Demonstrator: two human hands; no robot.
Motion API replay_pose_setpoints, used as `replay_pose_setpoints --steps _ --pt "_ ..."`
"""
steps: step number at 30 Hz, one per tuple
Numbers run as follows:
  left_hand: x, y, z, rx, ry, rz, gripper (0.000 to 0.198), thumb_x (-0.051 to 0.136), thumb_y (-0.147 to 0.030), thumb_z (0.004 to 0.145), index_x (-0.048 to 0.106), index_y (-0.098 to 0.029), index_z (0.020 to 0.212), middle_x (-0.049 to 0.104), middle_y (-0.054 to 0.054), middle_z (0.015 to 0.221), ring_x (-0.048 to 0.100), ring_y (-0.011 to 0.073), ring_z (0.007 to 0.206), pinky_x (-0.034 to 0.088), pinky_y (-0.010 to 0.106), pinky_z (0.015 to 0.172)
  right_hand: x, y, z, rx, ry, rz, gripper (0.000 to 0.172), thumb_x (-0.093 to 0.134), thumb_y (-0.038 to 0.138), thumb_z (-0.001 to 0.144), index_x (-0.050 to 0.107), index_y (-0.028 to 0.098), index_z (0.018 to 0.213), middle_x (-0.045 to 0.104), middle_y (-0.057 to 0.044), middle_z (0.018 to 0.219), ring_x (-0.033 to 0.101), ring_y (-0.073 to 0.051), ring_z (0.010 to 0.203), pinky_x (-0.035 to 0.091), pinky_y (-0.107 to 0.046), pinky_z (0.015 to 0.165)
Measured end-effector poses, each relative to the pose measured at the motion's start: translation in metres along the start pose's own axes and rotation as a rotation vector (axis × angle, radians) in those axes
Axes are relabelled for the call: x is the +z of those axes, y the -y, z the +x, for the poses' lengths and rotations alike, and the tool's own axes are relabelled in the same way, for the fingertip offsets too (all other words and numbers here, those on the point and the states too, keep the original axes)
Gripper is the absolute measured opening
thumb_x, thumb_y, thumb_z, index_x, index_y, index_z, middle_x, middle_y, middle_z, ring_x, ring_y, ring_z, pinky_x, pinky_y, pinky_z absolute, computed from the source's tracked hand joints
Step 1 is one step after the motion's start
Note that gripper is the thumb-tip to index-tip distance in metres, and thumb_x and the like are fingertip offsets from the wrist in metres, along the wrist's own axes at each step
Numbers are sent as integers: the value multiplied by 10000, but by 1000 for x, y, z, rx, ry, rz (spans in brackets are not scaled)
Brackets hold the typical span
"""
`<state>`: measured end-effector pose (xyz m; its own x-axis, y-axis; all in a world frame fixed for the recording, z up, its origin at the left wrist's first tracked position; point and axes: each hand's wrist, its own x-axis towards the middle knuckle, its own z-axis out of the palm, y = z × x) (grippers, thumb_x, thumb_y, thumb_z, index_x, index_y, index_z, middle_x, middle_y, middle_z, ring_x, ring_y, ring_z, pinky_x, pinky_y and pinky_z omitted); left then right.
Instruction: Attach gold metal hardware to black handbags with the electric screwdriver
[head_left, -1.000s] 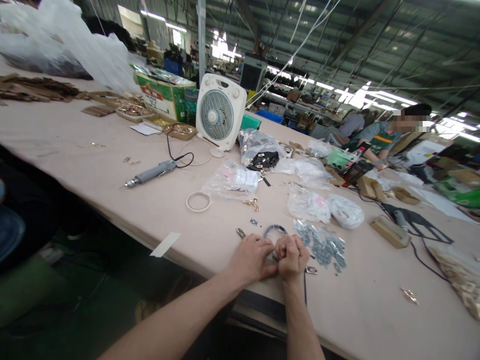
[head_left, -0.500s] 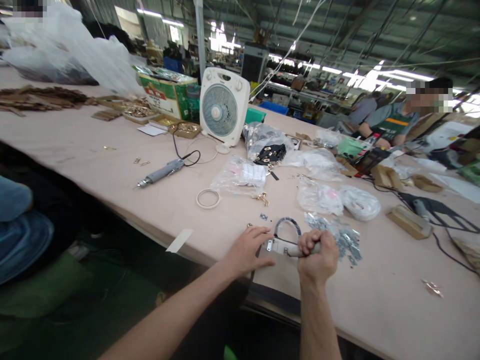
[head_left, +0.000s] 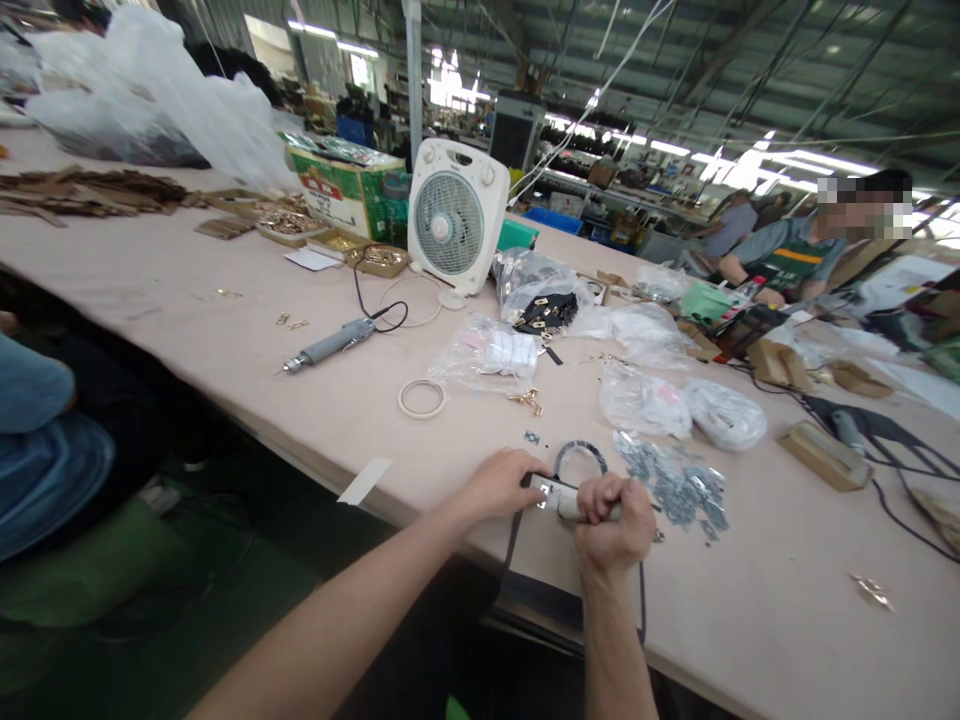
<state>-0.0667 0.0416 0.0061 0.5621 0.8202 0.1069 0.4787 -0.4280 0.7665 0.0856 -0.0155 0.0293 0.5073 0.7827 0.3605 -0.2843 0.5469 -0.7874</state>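
A bag (head_left: 546, 556) with a pale front and dark edges lies at the table's near edge. Its dark curved handle (head_left: 581, 446) arches up behind the top, apparently wrapped in clear film. Small shiny metal fittings (head_left: 543, 494) sit along the bag's top. My left hand (head_left: 504, 484) is closed on the top left corner, thumb in front and fingers behind. My right hand (head_left: 616, 520) makes a fist round a pale rod-shaped thing (head_left: 568, 503) lying across the bag's top; its kind is unclear, as the fingers cover much of it.
Thin metal plates (head_left: 679, 482) are heaped right of the bag. Further back are a tape roll (head_left: 421, 399), a corded electric screwdriver (head_left: 330, 345), plastic bags (head_left: 491, 355) and a box fan (head_left: 454, 215). A co-worker (head_left: 799, 250) stands across the table.
My left hand, spread beside the bag before, has closed on its top left corner. My right fist has moved slightly left and down, still gripping the pale rod-shaped thing.
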Motion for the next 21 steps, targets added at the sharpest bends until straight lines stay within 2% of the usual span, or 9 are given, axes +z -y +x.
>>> replay_pose_setpoints --steps 3,7,16,21 --pt "-5 -4 9 -121 79 25 382 774 -316 778 780 -320 1160 791 -21 1163 701 228 1116 526 302 958 3 -1 -3 -42 20 6 374 516 336 1005 505 199 657 375 77 524 316 -67 380 276 -213 406" --pt "-8 -9 15 -203 99 38 370 781 -351 732 803 -339 1102 808 -26 1067 726 241 1030 547 301 854 9 -5 -12 -92 47 11 357 510 304 1003 530 193 665 370 76 525 333 -67 380 272 -212 410" --pt "-15 -10 20 -312 142 52 410 816 -457 685 812 -389 1089 812 -40 1098 727 224 1072 532 260 851 20 -20 -29 -164 86 -69 356 527 262 1019 524 189 671 389 66 544 370 -86 426 293 -214 416" --pt "-18 -14 22 -354 167 53 389 822 -444 687 817 -393 1073 808 -42 1130 720 221 1107 529 252 873 23 -24 -30 -234 82 -147 343 544 240 1014 527 194 675 396 65 548 386 -93 434 304 -223 406"
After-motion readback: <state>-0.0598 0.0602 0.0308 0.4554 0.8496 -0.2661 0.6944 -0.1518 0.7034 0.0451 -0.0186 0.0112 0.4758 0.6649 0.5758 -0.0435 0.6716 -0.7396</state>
